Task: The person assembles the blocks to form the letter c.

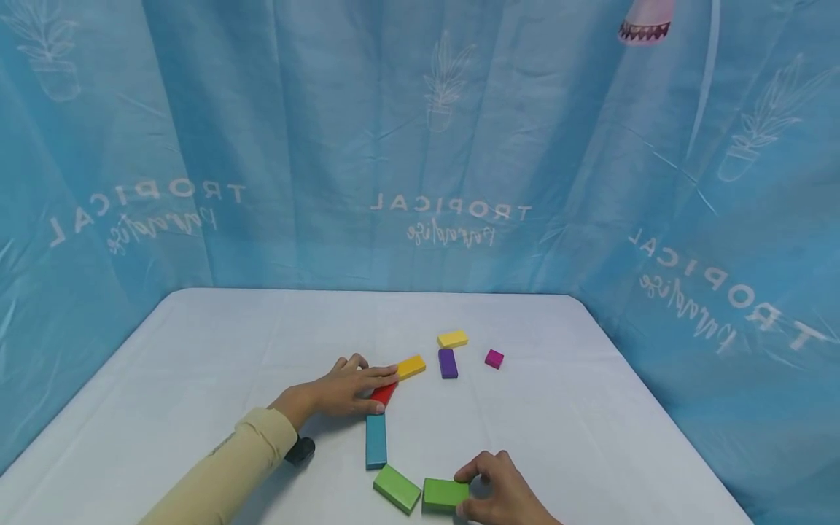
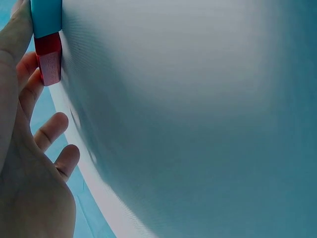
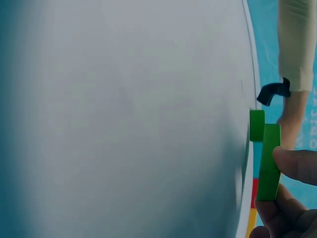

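Note:
In the head view, my left hand [image 1: 345,388] holds a red block [image 1: 385,394] between thumb and fingers. The red block [image 2: 48,59] also appears in the left wrist view, its end against a teal block [image 2: 47,19]. A yellow-orange block [image 1: 411,367] lies at the left fingertips. At the near side, my right hand [image 1: 502,490] pinches the right end of a green block [image 1: 442,496] between thumb and fingers. Close to its left lies another green block [image 1: 397,488], angled, beside the lower end of the teal block [image 1: 376,442].
Farther back on the white table [image 1: 558,408] lie a pale yellow block [image 1: 453,339], a purple block [image 1: 448,363] and a small magenta cube [image 1: 494,359]. A black strap end [image 1: 300,450] hangs under the left wrist. Blue printed curtains [image 1: 341,146] surround the table.

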Available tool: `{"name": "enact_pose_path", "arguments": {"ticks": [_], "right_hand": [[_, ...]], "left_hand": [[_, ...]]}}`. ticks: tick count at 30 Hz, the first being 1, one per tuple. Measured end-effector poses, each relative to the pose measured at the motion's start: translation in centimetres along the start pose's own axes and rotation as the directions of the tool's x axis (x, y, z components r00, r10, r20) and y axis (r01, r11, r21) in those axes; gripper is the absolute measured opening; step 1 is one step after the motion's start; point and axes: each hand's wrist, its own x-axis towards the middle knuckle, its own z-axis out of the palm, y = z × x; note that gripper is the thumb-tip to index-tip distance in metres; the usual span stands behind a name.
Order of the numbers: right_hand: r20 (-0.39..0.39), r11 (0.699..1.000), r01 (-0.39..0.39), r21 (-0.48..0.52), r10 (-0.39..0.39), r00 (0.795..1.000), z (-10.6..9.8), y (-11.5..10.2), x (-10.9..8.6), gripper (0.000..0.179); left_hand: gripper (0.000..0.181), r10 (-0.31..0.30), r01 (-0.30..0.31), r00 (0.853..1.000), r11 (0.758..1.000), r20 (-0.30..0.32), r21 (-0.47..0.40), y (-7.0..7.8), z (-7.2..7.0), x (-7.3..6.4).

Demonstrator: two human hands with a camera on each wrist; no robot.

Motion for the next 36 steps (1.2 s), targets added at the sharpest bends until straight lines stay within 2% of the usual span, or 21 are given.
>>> {"name": "enact_pose_path", "arguments": {"ticks": [5,10,12,25,31,36], "right_hand": [[0.008,0.999,0.035,0.017,-0.035,0.999,0.3,0.5,-0.5,0.029],[0.013,0.997,-0.058,0.041,0.058,0.998,0.8,0.4,-0.5,0.03],[0.01,0.997,-0.066,0.041,0.065,0.998,1.0,0.4,-0.5,0.03],[-0.03,0.999,0.001,0.036,0.0,1.0,1.6,0.5,-0.8,0.031],[-0.033,0.998,0.064,0.007,-0.064,0.997,1.7,0.8,-0.8,0.03],[-0.04,0.997,0.074,-0.017,-0.075,0.996,1.7,0.9,-0.8,0.032]], "left_hand": [[0.065,-0.003,0.003,1.0,1.0,-0.005,-0.005,0.0,0.2,0.1],[0.064,0.008,-0.008,1.0,1.0,-0.017,-0.005,0.0,0.2,0.0],[0.064,0.011,-0.011,1.0,1.0,-0.019,-0.006,0.1,0.2,0.0],[0.064,0.008,-0.008,1.0,1.0,-0.027,-0.011,0.1,0.2,0.1],[0.064,-0.016,0.016,1.0,0.999,-0.014,-0.03,0.3,0.1,0.1],[0.064,-0.03,0.03,1.0,0.999,-0.005,-0.03,0.3,0.1,0.1]]}}
